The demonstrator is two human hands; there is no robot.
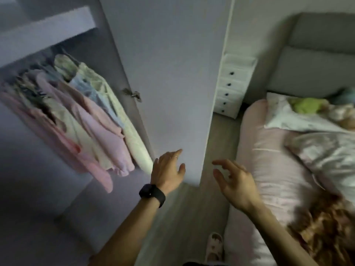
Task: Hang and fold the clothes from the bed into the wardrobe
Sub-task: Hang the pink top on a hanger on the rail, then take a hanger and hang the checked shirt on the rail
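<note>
Head view: the person faces a tall white wardrobe door (172, 73) that stands open. All places below are given from this door.
Grip, left: left hand (167, 169) is in front of the door's lower end, fingers straight and spread, holding nothing. Cannot tell whether the tips touch the panel. A black wrist watch (151, 194) sits just below the hand.
Grip, right: right hand (234, 181) is right of the door's bottom corner, over the floor strip. Fingers are loosely bent and apart, nothing in them.
Already hung: a row of pastel garments on hangers (80, 121), left of the door inside the wardrobe. Pink, cream and pale blue; blurred, so no count.
Source: the pink-sheeted bed (269, 169), right of the door, its near edge just beside the right hand.
Task's things: a lime-green crumpled garment (305, 105), far right of the door at the bed's head end. A rust-orange patterned fabric (322, 227) lies right of and below the door. Both lie loose, in neither hand.
Also noted: a narrow white drawer chest with dark knobs (230, 87), just past the door's right edge.
Step, judged: between items, with both hands free and no garment in transit.
Next move, judged: reach right of the door to the bed, take one piece, then choose hanger or fold. A free hanger is not visible.
</note>
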